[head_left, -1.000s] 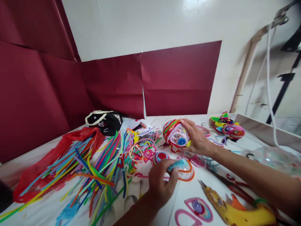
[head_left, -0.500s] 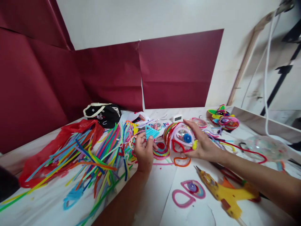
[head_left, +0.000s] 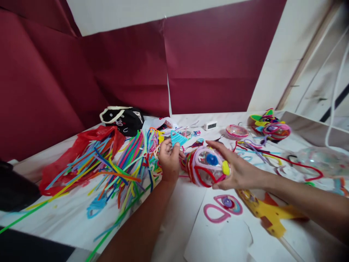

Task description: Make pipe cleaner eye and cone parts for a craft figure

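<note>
My left hand pinches a light-blue triangular piece made of pipe cleaners, its tip pointing up. In my right hand is a clear plastic ball decorated with pipe cleaners, gripped from its right side. Red, lilac and other coloured strands ring the ball, with a blue coil and a yellow tuft near my fingers. The ball lies just right of my left hand. Below it, on white paper, are a pink teardrop loop and a filled rainbow teardrop with a purple centre.
A yellow glue gun lies beneath my right forearm. Loose pipe cleaners and a red plastic bag spread on the left. Behind are a black pouch, a small digital display and a colourful pipe-cleaner figure.
The ball has turned and come lower, and its blue coil now sits nearer the top. My left hand still holds the light-blue piece. The view has tilted downward.
</note>
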Action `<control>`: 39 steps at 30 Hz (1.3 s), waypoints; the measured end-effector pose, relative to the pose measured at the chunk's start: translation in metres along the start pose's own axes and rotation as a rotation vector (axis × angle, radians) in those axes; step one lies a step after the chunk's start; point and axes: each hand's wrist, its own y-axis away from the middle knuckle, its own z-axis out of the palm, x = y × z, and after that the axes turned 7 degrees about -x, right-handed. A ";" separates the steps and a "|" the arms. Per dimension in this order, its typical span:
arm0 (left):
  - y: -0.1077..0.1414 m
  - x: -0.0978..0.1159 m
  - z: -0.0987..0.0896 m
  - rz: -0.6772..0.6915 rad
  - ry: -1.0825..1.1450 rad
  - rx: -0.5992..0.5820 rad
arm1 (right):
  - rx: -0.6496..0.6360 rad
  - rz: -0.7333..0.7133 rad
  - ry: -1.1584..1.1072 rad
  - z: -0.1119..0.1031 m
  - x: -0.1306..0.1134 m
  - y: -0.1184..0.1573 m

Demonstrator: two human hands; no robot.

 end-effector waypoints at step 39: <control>0.032 0.017 -0.024 -0.286 0.010 -0.239 | 0.048 0.167 -0.219 0.002 0.000 0.006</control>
